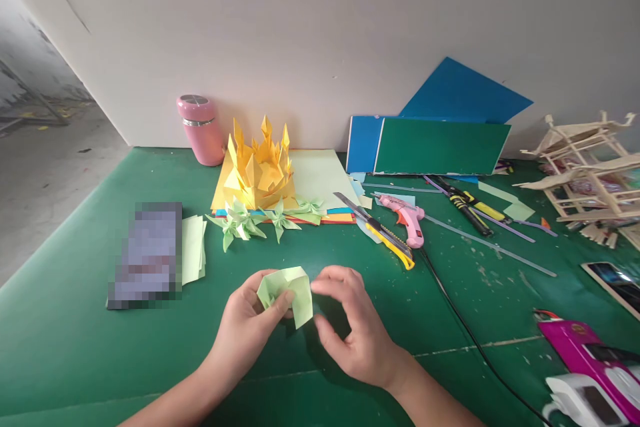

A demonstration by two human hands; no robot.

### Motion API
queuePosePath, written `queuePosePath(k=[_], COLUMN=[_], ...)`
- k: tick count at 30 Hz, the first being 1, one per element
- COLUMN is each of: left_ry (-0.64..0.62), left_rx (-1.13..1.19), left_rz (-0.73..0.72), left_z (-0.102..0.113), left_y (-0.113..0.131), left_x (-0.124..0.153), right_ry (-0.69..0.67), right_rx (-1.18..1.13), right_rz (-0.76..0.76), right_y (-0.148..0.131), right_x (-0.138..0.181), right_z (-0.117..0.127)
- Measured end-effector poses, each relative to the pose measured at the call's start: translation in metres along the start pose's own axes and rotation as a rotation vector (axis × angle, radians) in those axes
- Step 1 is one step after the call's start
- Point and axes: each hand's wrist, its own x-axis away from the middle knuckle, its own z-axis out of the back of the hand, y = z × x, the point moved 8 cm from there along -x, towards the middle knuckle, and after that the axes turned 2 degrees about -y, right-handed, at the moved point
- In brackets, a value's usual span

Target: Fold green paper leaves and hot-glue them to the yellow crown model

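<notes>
Across the whole lower frame runs the green desk (100,347), its middle kept bare, probably as working room. At upper right, card sheets (440,147) lean on the wall, seemingly stood up there to save space. A wooden model (585,173) sits at the right edge, out of reach of the elbows. Left of centre a yellow crown (260,170) rests on flat coloured paper, with a pink flask (200,130) behind it by the wall. A glue gun (407,217) and a knife (380,233) lie right of centre, within easy reach. Green flowers (240,223) lie in a row before the crown.

At lower centre, the paper (293,290), pale green and partly folded, is held just above the desk, likely so both sides can be reached. The left hand (245,333) pinches it between thumb and fingers. The right hand (355,333) curls beside it, fingertips at its right edge; whether they grip it I cannot tell.
</notes>
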Motion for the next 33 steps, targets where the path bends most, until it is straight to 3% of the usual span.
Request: queuePosePath(k=[3,6,14,27,33], left_ry=[0.013,0.018,-0.031,-0.159,-0.232], left_rx=[-0.022,0.008,0.008,-0.046,-0.041], left_rz=[-0.009,-0.016,-0.044,-0.076,-0.150], left_z=[0.002,0.002,-0.004,-0.012,-0.013], left_y=[0.001,0.001,0.002,0.004,0.003], left_x=[0.001,0.002,0.003,0.006,0.009], right_ry=[-0.054,-0.110,-0.163,-0.137,-0.196], right_rx=[-0.222,-0.285,-0.333,-0.296,-0.326], right_rz=[-0.193,-0.262,-0.266,-0.333,-0.330], right_y=[0.017,0.021,0.016,0.024,0.024], right_x=[-0.001,-0.004,-0.007,-0.004,-0.002], right_z=[-0.006,-0.013,-0.017,-0.020,-0.024])
